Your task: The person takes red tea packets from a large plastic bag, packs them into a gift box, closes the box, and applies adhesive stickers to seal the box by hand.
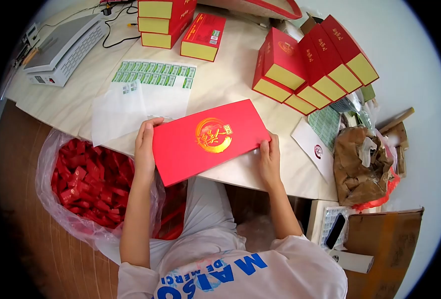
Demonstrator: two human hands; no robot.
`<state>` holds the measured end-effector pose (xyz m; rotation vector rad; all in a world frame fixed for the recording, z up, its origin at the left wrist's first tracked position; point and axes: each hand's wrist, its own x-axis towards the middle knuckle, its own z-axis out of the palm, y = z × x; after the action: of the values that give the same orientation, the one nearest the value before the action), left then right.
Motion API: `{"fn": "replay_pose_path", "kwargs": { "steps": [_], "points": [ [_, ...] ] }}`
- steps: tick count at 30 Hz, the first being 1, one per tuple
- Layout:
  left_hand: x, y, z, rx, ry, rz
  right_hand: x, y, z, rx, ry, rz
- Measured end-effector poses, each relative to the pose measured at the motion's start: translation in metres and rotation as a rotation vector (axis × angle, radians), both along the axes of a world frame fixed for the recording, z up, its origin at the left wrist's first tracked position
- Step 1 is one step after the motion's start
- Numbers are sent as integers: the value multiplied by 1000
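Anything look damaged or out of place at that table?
The crumpled brown bag at the right end of the table looks odd: bunched up, unlike the neatly stacked boxes. The held red box shows no visible damage.

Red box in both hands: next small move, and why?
Probably lay the red box on the table: the left hand and right hand both hold it, so neither looks free for the green label sheet lying beyond it.

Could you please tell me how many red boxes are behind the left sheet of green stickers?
4: the upper box, middle box and bottom box, stacked, and a single box to their right. Others may be hidden or cropped.
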<state>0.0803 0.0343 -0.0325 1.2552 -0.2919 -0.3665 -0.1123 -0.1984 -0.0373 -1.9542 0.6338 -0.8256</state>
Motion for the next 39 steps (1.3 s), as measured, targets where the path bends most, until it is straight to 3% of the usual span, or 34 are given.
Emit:
{"fn": "replay_pose_path", "kwargs": {
  "steps": [9, 12, 16, 21, 23, 26, 30, 32, 33, 34, 36, 37, 38, 39],
  "points": [
    [13, -13, 2, -31, 37, 29, -12, -6, 1, 97, 57, 136],
    [11, -19, -5, -5, -1, 51, -1, -3, 3, 108, -41, -47],
    [6, -26, -8, -72, -8, 88, 5, -3, 5, 76, -89, -89],
    [2, -23, -6, 21, -174, 207, 10, 1, 12, 395, -321, -185],
    [1, -20, -7, 49, -218, 230, 1, -17, 17, 319, -279, -217],
    [1, -14, -10, -69, -282, 187, 20, -6, 65, 431, -491, -232],
    [0, -15, -5, -160, -515, 195, 35, -14, 97, 537, -718, 10],
    [8, -17, -8, -86, -470, 169, 43, -20, 93, 471, -917, 312],
    [13, -17, -4, -11, -420, 135, 51, -17, 93, 472, -913, 321],
    [16, -19, 1, -58, -208, 71, 58, -11, 90, 381, -851, 203],
    [25, -18, 18, 61, -185, 30, 74, 0, 87, 252, -702, -7],
    [31, -18, 23, 180, -166, -17, 74, -7, 78, 208, -641, 17],
    [36, -23, 18, 327, -344, 81, 73, -5, 72, 159, -547, 36],
    [41, -26, 20, 324, -347, 77, 72, 2, 68, 110, -456, 54]
  ]
}}
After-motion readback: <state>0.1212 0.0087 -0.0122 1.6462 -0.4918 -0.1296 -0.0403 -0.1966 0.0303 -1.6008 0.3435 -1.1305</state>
